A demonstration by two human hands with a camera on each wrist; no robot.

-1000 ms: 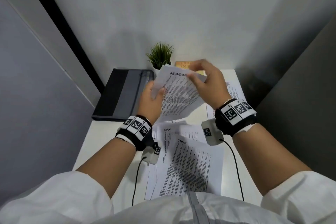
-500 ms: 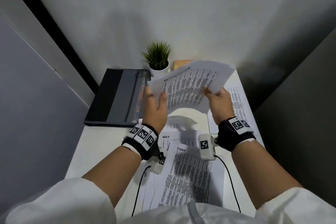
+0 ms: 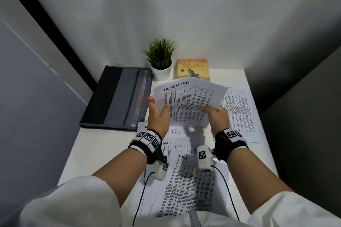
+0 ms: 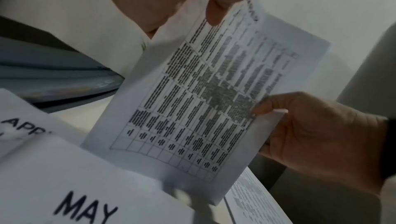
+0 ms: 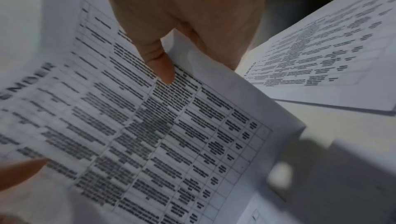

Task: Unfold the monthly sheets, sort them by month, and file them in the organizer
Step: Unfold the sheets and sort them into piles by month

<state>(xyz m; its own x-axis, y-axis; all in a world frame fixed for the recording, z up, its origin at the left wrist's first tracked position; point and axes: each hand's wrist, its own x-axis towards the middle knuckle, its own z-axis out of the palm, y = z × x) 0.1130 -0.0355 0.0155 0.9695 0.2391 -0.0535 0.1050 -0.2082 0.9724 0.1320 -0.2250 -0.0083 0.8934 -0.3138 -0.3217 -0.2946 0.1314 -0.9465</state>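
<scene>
The NOVEMBER sheet (image 3: 188,101) is spread open in the air above the white table (image 3: 103,145). My left hand (image 3: 158,114) pinches its left edge, thumb on the printed face. My right hand (image 3: 215,116) pinches its right edge; the right wrist view shows the thumb (image 5: 160,65) on the NOVEMBER sheet (image 5: 139,126). In the left wrist view the NOVEMBER sheet (image 4: 203,100) hangs between both hands. Below lie the JUNE sheet (image 3: 186,184), the MAY sheet (image 3: 177,145) and an APRIL sheet (image 4: 23,126). The dark grey organizer (image 3: 118,97) lies closed at the back left.
A small potted plant (image 3: 161,59) and an orange book (image 3: 192,69) stand at the back of the table against the wall. Another printed sheet (image 3: 239,112) lies flat at the right. Grey partitions close in both sides.
The NOVEMBER sheet has gone from part-folded to fully spread. My right hand moved from its top edge down to its right edge, and the sheet now lies flatter.
</scene>
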